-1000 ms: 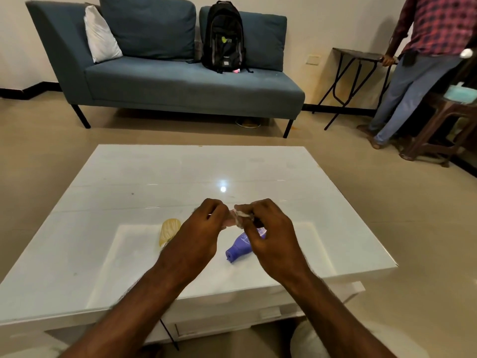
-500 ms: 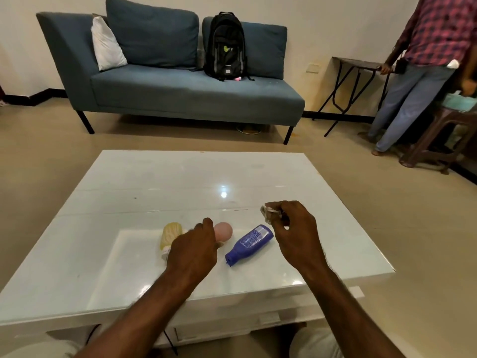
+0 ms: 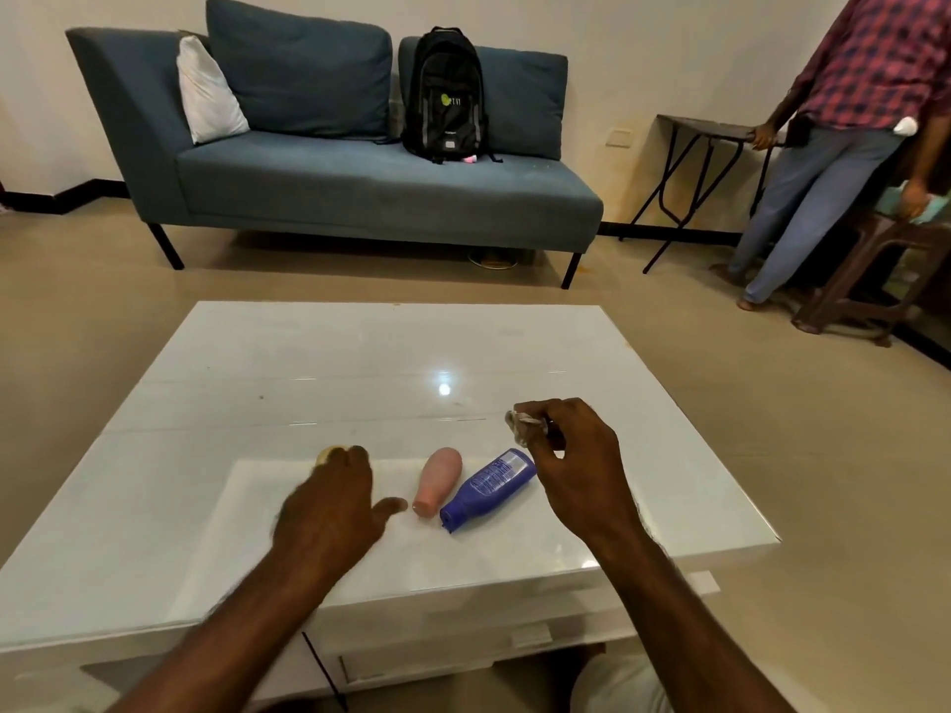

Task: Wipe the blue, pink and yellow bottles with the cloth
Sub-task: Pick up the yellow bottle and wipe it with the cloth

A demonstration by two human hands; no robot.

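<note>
Left hand (image 3: 329, 506) has shifted from the pink bottle (image 3: 439, 479) onto the yellow bottle (image 3: 329, 453), grasp not discernible | pink, blue bottle (image 3: 488, 489) lying side by side near tabletop's (image 3: 309, 362) front edge | right hand (image 3: 576, 470) clenching cloth (image 3: 522, 427) above blue bottle.

We count three bottles on the worktop (image 3: 257, 403): one yellow bottle (image 3: 329, 453), one pink bottle (image 3: 440, 478), one blue bottle (image 3: 489, 487). One cloth (image 3: 524, 427). Two hands.
</note>
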